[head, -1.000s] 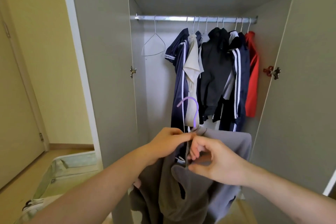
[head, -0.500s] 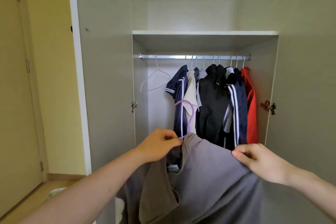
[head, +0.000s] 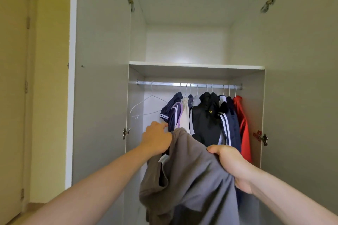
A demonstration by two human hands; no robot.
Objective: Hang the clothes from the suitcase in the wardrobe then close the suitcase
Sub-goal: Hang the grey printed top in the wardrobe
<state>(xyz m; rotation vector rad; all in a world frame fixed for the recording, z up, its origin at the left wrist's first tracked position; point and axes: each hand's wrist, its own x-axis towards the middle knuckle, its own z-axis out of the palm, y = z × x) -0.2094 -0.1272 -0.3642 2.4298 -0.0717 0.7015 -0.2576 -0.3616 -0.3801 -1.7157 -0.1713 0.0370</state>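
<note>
Below the silver metal rail (head: 189, 84), the left hand (head: 157, 139) pinches the purple plastic hanger (head: 178, 113) while the right hand (head: 230, 162) clamps the grey fabric garment (head: 193, 173), which could slide off its shoulder if lifted unevenly.

I see my left hand (head: 157, 139) curled at the collar of a grey fabric shirt (head: 193, 175), which sits on a lilac plastic hanger (head: 180, 113) whose hook rises in front of the hung clothes. My right hand (head: 231, 165) holds the shirt's shoulder in a closed grip. Both are raised before an open pale-grey wardrobe (head: 102, 78). On its silver metal rail (head: 188, 84) hang an empty white wire hanger (head: 146, 106), a navy striped top (head: 172, 111), a black jacket (head: 205, 118) and a red garment (head: 241, 124). A white shelf (head: 196, 65) lies above the rail.
</note>
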